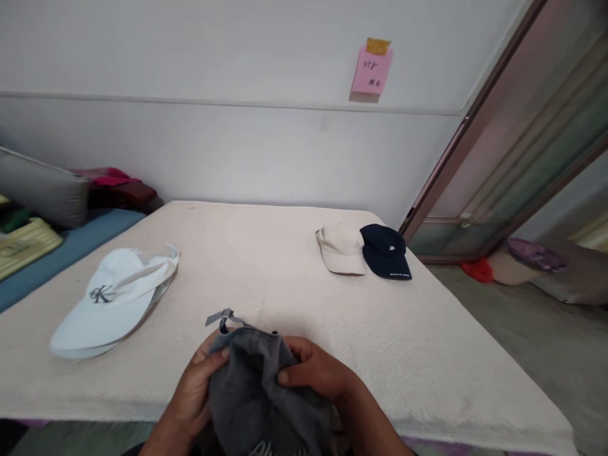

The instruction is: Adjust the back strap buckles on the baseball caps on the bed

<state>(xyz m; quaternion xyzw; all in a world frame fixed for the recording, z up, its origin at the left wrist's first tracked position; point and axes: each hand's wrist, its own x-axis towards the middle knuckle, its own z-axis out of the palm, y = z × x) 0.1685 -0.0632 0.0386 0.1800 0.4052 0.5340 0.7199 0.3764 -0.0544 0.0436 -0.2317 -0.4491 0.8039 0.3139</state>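
Observation:
A dark grey cap point(256, 386) is held between my two hands at the table's near edge. Its back strap points away from me, and light stitched lettering shows at the bottom of the picture. My left hand point(194, 386) grips the cap's left side, thumb on top. On the right side, my right hand point(318, 370) pinches the folded fabric near the back opening. White caps point(114, 297) with a "CK" mark lie stacked at the left. A cream cap point(341, 249) and a navy cap point(386, 250) sit side by side at the far right.
A pale cloth covers the table point(256, 253). Behind it stands a white wall with a pink note point(372, 69) taped on. A grey cushion point(42, 187) and a yellow striped item point(28, 247) lie at the left. A sliding door point(503, 126) stands at the right.

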